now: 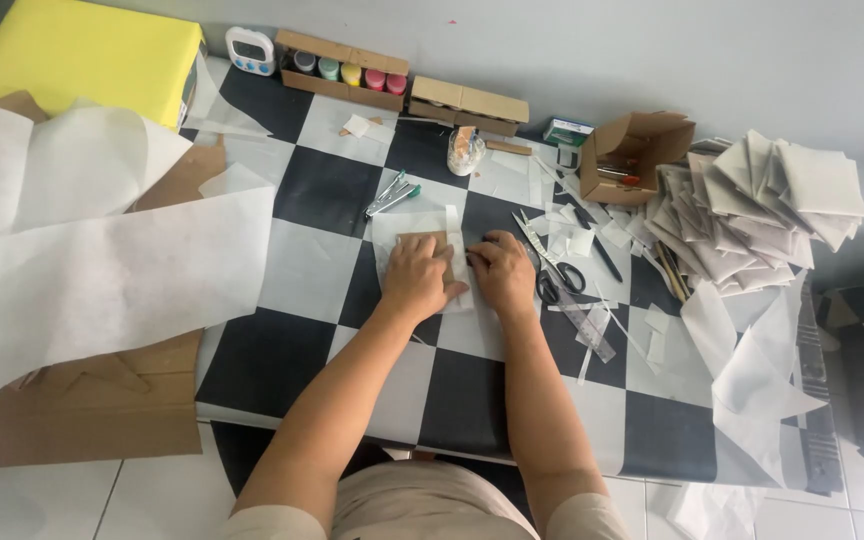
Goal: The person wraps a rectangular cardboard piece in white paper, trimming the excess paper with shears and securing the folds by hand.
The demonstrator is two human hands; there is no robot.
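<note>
Hands were down flat on the job: the left hand (415, 277) pressed a small brown card (424, 240) onto a white sheet (392, 228), and the right hand (502, 272) pinned the folded white flap (455, 238) beside it, fingers together, nothing pinched. It all lay mid-table on the checkered cloth (312, 265).

That sheet looked thin, light and floppy, likely to crease or slide; the card seemed stiffer, and I'd say its edges were the place to grip.

Scissors (552, 275) and a ruler (584, 322) lay just right of the right hand, among white offcuts (592, 240). A stapler (392, 195) sat just beyond the sheet. Further right, a heap of folded white pieces (752, 210) crowded the table edge beside an open box (632, 150). Big white paper (92, 270) spilled over the left side.
</note>
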